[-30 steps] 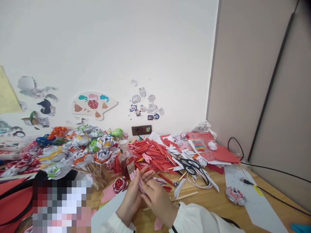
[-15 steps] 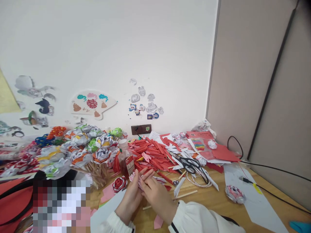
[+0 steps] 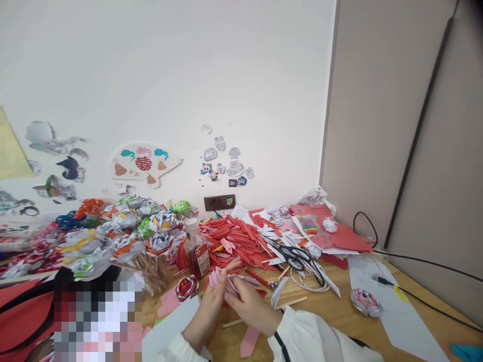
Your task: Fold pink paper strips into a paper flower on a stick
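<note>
Holding folded pink paper [image 3: 215, 276] between my left hand [image 3: 211, 302] and right hand [image 3: 249, 302]. Red paper rose [image 3: 186, 288] nearby on the bench [image 3: 335, 307].

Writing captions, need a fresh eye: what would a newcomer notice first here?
Probably the heap of red paper strips at the back of the table, with the dense bunch of paper flowers to its left. Next, low in the centre, the left hand and right hand holding pink-and-white folded paper between them. The fan-shaped cutout on the wall above the flowers may also stand out.
</note>
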`<state>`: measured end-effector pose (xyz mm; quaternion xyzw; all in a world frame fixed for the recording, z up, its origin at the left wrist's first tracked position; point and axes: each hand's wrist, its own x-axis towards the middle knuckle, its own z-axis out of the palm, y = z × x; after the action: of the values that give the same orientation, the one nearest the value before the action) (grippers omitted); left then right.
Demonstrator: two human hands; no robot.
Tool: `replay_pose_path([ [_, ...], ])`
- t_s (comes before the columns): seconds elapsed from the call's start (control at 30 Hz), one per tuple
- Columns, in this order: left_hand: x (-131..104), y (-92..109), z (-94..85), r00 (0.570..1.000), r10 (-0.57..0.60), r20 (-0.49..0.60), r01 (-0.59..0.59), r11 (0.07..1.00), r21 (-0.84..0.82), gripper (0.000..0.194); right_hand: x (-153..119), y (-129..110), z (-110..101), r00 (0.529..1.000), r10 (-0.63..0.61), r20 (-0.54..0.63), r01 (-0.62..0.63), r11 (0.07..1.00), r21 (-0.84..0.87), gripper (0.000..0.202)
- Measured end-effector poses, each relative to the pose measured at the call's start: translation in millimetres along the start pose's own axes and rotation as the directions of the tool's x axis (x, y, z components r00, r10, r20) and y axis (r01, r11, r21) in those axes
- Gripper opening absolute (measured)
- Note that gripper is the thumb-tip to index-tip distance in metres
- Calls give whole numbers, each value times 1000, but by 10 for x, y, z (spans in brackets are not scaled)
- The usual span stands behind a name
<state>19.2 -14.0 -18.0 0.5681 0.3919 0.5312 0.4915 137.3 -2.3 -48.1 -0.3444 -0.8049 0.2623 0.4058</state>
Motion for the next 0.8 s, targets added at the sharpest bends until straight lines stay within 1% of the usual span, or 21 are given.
replay_pose_path([
  [0.1, 14, -9, 6, 1000, 15, -27, -13, 998, 68, 48, -12, 42, 70, 998, -56, 40, 64, 968, -245, 15],
  [0.2, 51, -75, 4, 998, -16, -53, 22, 994, 107, 48, -13, 82, 172, 998, -40, 37, 53, 872, -486, 19],
  [0.27, 75, -121, -5, 998, -24, -61, 32, 990, 134, 50, -3, 100, 219, 999, -38, 27, 47, 823, -566, 20],
  [0.3, 84, -137, -9, 997, -23, -68, 32, 990, 140, 51, 3, 103, 228, 999, -37, 27, 46, 813, -580, 20],
  [0.33, 89, -145, -12, 997, -24, -78, 34, 990, 135, 52, 9, 101, 226, 999, -34, 27, 44, 816, -577, 19],
  [0.4, 89, -135, -9, 995, -38, -94, 46, 996, 82, 52, 15, 82, 193, 999, -29, 22, 36, 852, -522, 19],
  [0.43, 85, -119, -4, 994, -48, -98, 52, 998, 42, 52, 15, 66, 165, 999, -33, 14, 36, 881, -472, 19],
  [0.5, 73, -77, 6, 996, -56, -69, 53, 998, -45, 52, 9, 25, 99, 998, -62, -3, 57, 938, -341, 22],
  [0.57, 65, -36, 7, 999, -33, -37, 30, 995, -94, 53, 0, -14, 36, 996, -87, -15, 81, 971, -226, 24],
  [0.6, 64, -23, 4, 999, -21, -32, 18, 995, -95, 53, -4, -28, 12, 996, -91, -19, 85, 978, -188, 25],
  [0.67, 66, -17, -13, 998, -13, -57, 9, 998, -60, 51, -9, -40, -16, 996, -92, -16, 88, 984, -155, 26],
  [0.8, 73, -76, -49, 991, -12, -133, 18, 999, 44, 48, -10, 7, 0, 992, -124, 8, 123, 971, -204, 32],
])
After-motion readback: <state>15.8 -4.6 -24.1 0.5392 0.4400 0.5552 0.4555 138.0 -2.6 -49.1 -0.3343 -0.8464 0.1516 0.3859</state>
